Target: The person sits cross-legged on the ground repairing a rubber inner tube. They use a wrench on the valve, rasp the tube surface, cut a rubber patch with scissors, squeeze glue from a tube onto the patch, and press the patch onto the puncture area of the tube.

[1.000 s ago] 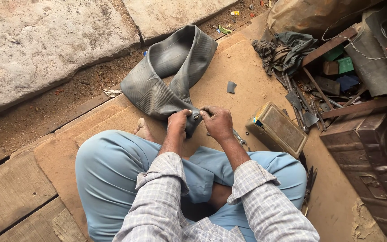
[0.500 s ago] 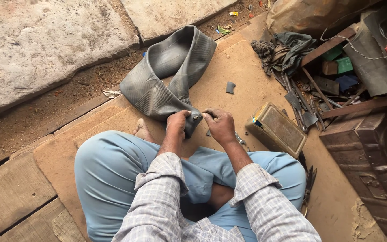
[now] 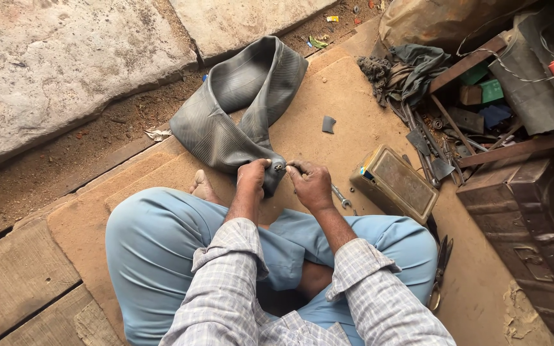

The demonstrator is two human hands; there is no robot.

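The person sits cross-legged on a wooden platform (image 3: 354, 102). A deflated grey inner tube (image 3: 238, 109) lies folded on the boards ahead, its long axis running from the knees up and slightly right, away from the body. The near end of the tube rests at the hands, and the small metal valve (image 3: 279, 167) stands there, pointing up toward the camera.

The left hand (image 3: 253, 177) is clamped on the rubber just left of the valve, thumb on top, pinning the fold. The right hand (image 3: 311, 184) sits just right of the valve, fingers drawn together at its tip; whether they pinch the valve itself or a small part on it cannot be told. Both hands are about equally near the valve, one on either side of it.

A spanner (image 3: 342, 198) lies on the boards just beside the right wrist. A rusty metal tin (image 3: 397, 182) stands further right, and scissors (image 3: 439, 272) lie by the right knee.
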